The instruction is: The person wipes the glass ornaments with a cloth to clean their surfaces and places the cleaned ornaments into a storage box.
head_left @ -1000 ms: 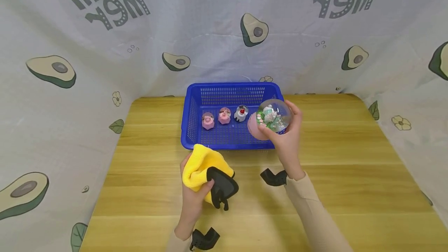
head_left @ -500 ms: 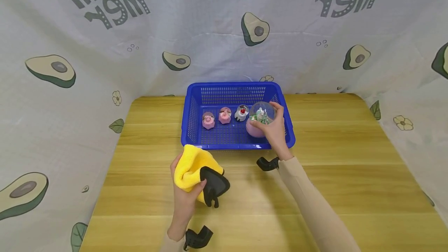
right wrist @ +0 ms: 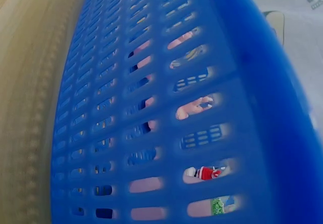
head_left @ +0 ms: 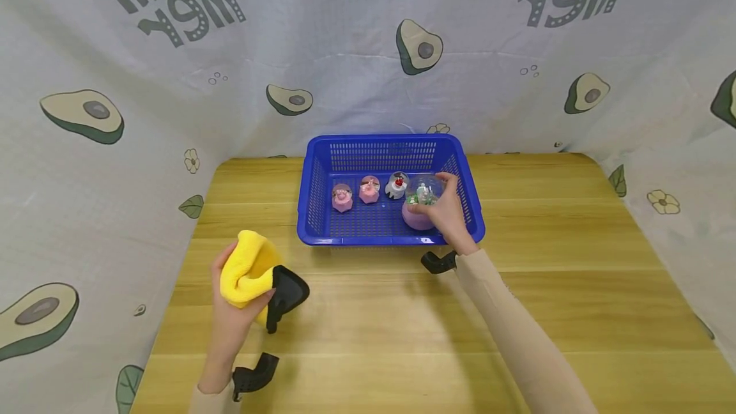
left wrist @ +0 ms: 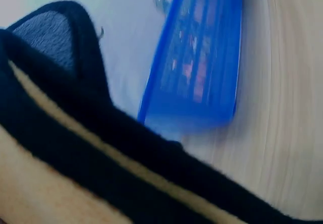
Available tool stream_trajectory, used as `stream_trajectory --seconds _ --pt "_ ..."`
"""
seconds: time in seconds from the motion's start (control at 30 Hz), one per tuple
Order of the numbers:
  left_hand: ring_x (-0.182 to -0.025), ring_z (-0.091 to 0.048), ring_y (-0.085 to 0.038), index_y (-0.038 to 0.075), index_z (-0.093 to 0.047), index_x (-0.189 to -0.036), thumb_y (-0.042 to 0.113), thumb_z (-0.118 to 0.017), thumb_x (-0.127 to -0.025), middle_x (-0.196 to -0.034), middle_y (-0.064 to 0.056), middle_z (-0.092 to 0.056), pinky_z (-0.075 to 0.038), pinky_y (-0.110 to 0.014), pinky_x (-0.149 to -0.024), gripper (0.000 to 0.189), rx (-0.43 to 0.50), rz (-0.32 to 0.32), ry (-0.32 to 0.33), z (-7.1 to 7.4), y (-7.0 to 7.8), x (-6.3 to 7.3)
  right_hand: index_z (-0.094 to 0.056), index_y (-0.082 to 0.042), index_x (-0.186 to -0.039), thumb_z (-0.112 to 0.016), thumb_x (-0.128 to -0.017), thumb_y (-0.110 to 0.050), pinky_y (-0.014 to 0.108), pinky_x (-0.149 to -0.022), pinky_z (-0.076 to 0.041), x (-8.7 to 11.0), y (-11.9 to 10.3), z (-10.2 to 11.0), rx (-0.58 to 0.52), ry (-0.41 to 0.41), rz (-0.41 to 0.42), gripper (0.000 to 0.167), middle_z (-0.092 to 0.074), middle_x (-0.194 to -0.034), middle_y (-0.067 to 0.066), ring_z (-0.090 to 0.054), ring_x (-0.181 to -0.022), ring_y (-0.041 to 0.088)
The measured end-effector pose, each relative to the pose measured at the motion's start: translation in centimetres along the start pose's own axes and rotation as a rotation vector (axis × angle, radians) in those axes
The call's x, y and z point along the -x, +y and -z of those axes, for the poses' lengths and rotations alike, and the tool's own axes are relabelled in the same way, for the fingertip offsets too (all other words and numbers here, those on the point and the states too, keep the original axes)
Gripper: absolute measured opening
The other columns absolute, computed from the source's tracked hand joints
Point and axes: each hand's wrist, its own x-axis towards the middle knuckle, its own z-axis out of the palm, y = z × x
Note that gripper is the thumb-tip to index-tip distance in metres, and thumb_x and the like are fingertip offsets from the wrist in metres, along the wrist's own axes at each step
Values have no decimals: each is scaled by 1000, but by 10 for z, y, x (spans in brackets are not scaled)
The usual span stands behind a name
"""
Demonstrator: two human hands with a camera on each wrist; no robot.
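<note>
My right hand (head_left: 451, 217) reaches into the blue plastic basket (head_left: 391, 242), fingers and thumb round a large snow globe (head_left: 418, 218) with a pink base and green and white figures inside. The globe stands upright at the basket's right end. To its left, three small snow globes sit in a row: one with a white base and a red cherry (head_left: 398, 186), and two pink ones, a middle pink globe (head_left: 370, 190) and a left pink globe (head_left: 342, 199). My left hand (head_left: 229, 324) grips a bunched yellow cloth (head_left: 248, 267) with a dark grey side and black edging, over the table left of the basket.
The basket's slotted side wall (right wrist: 146, 113) fills much of the right wrist view. Beneath everything is a wooden table (head_left: 368, 337), with a white avocado-print curtain (head_left: 345, 30) behind and at both sides. A black wrist mount (head_left: 255, 375) sticks out beside my left wrist.
My right hand has lowered the large snow globe from above the basket's right side down into it. My left hand has moved left with the cloth, away from the basket.
</note>
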Motion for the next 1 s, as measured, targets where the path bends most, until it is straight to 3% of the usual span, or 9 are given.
stream_trajectory --seconds 0.17,0.33,0.5,0.6,0.8,1.0 --pt "-110 -42 -19 2 -26 -144 -31 -59 -69 -132 -5 -36 -41 -18 -89 88 -104 59 -52 30 2 -9 -24 -7 -138 -82 -69 -4 50 -105 -30 0 -1 1 2 -29 -16 91 -33 -143 27 -38 -125 40" --pt "-105 -43 -15 4 -24 -145 -23 -66 -72 -130 -2 -34 -43 -13 -84 88 -307 196 -151 40 -13 -9 -24 -7 -137 -82 -67 -1 52 -105 -30 0 -2 2 -8 -53 -38 91 -31 -143 28 -39 -124 43" --pt "-103 -45 -16 4 -25 -143 -16 -72 -74 -130 -11 -37 -43 -17 -84 85 -333 254 -249 31 -38 -3 -23 -7 -137 -81 -68 0 52 -106 -28 1 -2 1 -20 -62 -44 90 -28 -145 28 -36 -126 43" --pt "-103 -46 -20 6 -30 -142 -12 -75 -72 -130 -15 -41 -44 -20 -84 85 -356 240 -300 21 -50 -1 -23 -7 -137 -81 -68 0 53 -106 -28 1 0 1 -23 -62 -52 90 -27 -146 27 -35 -127 43" --pt "-105 -46 -24 7 -35 -140 -3 -81 -69 -129 -15 -44 -43 -34 -88 85 -477 154 -437 5 -62 1 -23 -6 -138 -80 -68 3 51 -105 -29 0 2 1 -34 -57 -59 91 -28 -146 26 -36 -126 42" --pt "-110 -43 -23 12 -35 -141 7 -82 -70 -129 -10 -44 -41 -45 -92 85 -546 151 -571 -3 -69 2 -22 -5 -137 -80 -68 5 50 -106 -29 -2 2 1 -46 -63 -55 91 -29 -144 28 -36 -126 41"
